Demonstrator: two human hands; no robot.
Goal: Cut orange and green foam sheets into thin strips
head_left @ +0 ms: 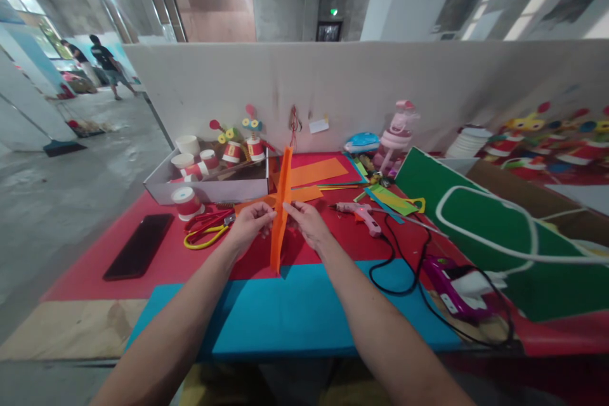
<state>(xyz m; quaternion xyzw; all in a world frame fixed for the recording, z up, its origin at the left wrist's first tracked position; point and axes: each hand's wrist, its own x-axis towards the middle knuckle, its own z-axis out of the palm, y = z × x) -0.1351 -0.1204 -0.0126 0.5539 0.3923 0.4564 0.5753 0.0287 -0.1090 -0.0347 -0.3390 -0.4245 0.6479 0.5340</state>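
Observation:
Between my two hands an orange paper strip, folded lengthwise, stands nearly upright on its edge over the table. My left hand pinches its left side near the middle. On the other side, the fingers of my right hand close on it at about the same height. Beyond the hands lie more orange paper sheets. A pink glue gun with a small red light rests to the right of my right hand. Left of my left hand are yellow-handled scissors and red-handled pliers.
A white box holds paper cups and cup figures at the back left. A black phone lies left. Blue paper covers the front edge. A green board, black cords and a purple power strip occupy the right.

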